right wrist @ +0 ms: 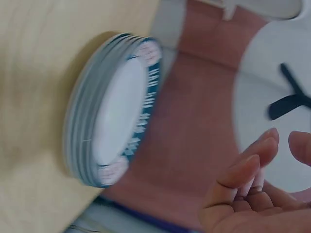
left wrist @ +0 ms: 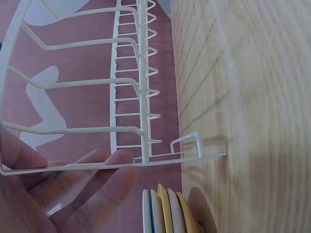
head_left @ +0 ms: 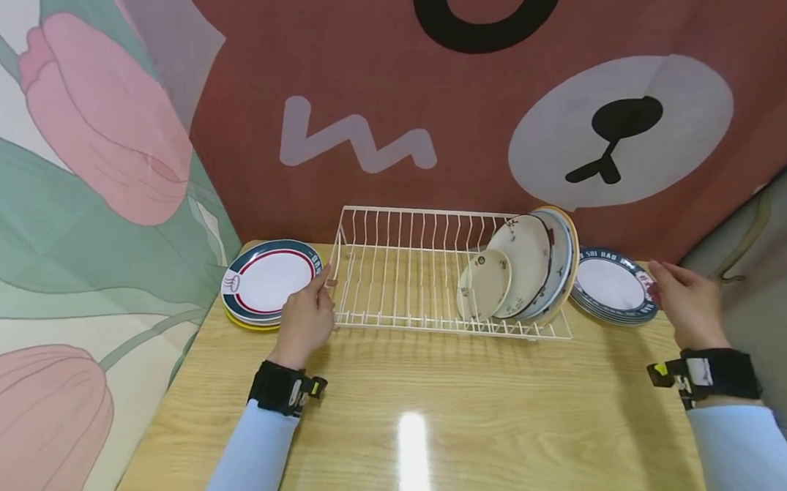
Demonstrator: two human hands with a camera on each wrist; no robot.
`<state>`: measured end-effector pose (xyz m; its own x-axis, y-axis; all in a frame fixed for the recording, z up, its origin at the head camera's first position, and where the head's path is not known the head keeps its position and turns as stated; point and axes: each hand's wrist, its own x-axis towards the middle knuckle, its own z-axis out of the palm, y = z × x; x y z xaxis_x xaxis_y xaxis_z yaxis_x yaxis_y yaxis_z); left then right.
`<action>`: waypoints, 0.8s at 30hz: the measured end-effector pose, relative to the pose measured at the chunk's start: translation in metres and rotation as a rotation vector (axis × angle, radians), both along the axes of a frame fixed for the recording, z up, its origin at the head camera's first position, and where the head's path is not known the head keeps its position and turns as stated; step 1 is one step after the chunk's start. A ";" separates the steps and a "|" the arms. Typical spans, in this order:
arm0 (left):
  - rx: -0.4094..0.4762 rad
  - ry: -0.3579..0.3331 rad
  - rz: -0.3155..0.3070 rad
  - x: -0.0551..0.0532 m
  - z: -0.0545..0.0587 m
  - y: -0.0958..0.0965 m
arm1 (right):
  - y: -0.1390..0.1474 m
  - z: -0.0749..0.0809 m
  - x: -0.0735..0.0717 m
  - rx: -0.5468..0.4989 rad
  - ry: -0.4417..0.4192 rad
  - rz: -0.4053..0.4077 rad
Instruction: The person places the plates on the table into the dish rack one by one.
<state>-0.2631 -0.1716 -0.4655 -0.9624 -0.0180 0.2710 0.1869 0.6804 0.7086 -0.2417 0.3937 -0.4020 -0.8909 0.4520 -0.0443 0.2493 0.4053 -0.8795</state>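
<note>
My left hand (head_left: 304, 319) grips the left end of a white wire dish rack (head_left: 410, 328). In the left wrist view, the thumb and fingers (left wrist: 114, 187) lie around the rack's end wire. At the rack's right end, several dishes stand on edge: a small cream plate (head_left: 490, 285) in front, a larger cream plate (head_left: 524, 258) behind it, then a light-blue dish and a yellow-rimmed one. Beside a stack of blue-rimmed plates (head_left: 611, 283), my right hand (head_left: 693, 306) hovers with loosely bent fingers. The right wrist view shows it holding nothing, apart from the stack.
Left of the rack, another stack of plates (head_left: 273, 280) has a blue-rimmed plate on top and a yellow edge below. Everything stands on a light wooden table (head_left: 506, 416). A brown cloth with a bear's face (head_left: 467, 110) hangs behind, and a floral cloth hangs at left.
</note>
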 end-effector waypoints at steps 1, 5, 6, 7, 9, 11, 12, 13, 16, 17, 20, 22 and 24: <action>0.002 0.004 -0.002 -0.001 0.000 0.000 | 0.005 -0.005 -0.001 -0.026 -0.006 -0.019; 0.007 0.012 -0.005 -0.003 -0.001 0.000 | 0.019 -0.028 -0.007 -0.088 -0.052 -0.128; 0.008 0.013 -0.004 -0.003 -0.001 0.000 | 0.022 -0.034 -0.008 -0.098 -0.070 -0.160; 0.007 0.011 -0.003 -0.003 -0.001 0.000 | 0.025 -0.041 -0.010 -0.115 -0.086 -0.190; 0.002 0.007 -0.003 -0.002 -0.001 0.000 | 0.031 -0.053 -0.013 -0.132 -0.122 -0.235; 0.002 0.007 0.000 -0.002 0.000 -0.001 | 0.035 -0.064 -0.015 -0.110 -0.156 -0.258; -0.001 0.007 -0.002 -0.001 0.000 -0.001 | 0.037 -0.069 -0.015 -0.077 -0.178 -0.253; -0.002 0.004 -0.001 -0.001 0.001 -0.001 | 0.039 -0.073 -0.015 -0.042 -0.202 -0.242; 0.005 -0.006 -0.005 0.000 0.002 -0.001 | 0.041 -0.086 -0.015 0.043 -0.281 -0.219; 0.005 -0.009 -0.006 0.000 0.002 -0.001 | 0.042 -0.090 -0.015 0.048 -0.305 -0.215; 0.006 -0.021 -0.006 -0.001 0.002 0.000 | 0.043 -0.099 -0.015 0.027 -0.346 -0.211; 0.001 -0.026 0.001 -0.001 0.001 0.001 | 0.044 -0.102 -0.017 0.038 -0.349 -0.202; 0.000 -0.029 0.006 -0.001 0.000 0.000 | 0.044 -0.103 -0.019 0.053 -0.353 -0.180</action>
<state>-0.2643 -0.1712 -0.4658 -0.9697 -0.0235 0.2432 0.1624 0.6818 0.7133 -0.2608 0.4372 -0.5047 -0.7315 0.6095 -0.3057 0.6036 0.3703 -0.7061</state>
